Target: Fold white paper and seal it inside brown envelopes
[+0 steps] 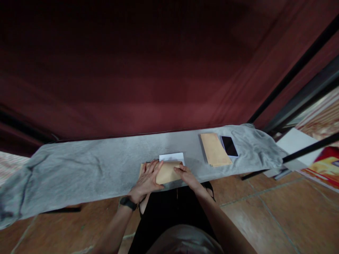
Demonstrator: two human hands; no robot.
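Note:
A brown paper envelope [169, 171] lies near the front edge of the grey cloth, between my hands. Its surface looks slightly bowed. My left hand [147, 179], with a dark band on the wrist, rests on the envelope's left part, fingers stretched out and thumb along the near edge. Another bit of brown paper shows under those fingers. My right hand [186, 175] grips the envelope's right edge between thumb and fingers. Just beyond the envelope, a white sheet of paper [171, 157] shows, partly covered by it.
A stack of brown envelopes [215, 150] lies to the right, beside a phone [229, 146] with a dark screen. The grey cloth [79, 165] covers a long narrow surface against a dark red curtain [159, 88]. Black bars [299, 67] and printed papers [323, 165] stand at far right.

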